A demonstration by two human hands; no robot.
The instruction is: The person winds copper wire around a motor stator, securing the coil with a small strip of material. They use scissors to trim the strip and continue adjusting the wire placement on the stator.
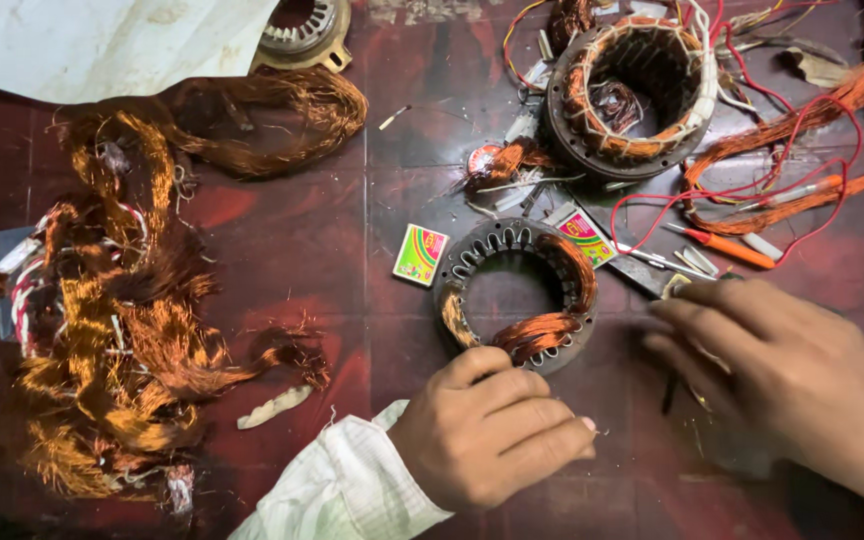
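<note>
Item: small stator ring (517,292), dark slotted metal, lying flat near the middle of the desk (302,230), slightly toward the near edge. Copper coils are sitting in its right and near slots; the far-left slots are showing empty.

Left hand (492,430): resting just at the ring's near rim, fingers (537,410) curled narrow into a loose fist, thumb touching the copper bundle; whether it is pinching wire I cannot tell.

Right hand (782,375): hovering just right of the ring, blurred, fingers (687,320) stretched toward the rim; whether it is holding anything I cannot tell.

Step in hand, as judged: coil wire is being worked in the ring's slots, part done. The next move likely calls for steadying the ring with one hand and a fine pinch on single strands with the other.

Beside the ring: two small bright printed boxes, one (420,254) at its left, one (584,236) at its far right.

Far right part of the desk: a larger wound stator (632,90), red leads (752,190), an orange-handled screwdriver (727,247).

Left edge: a big heap of loose copper wire (122,330).

Far left corner: white sheet (102,45), and a metal motor part (302,30).
</note>
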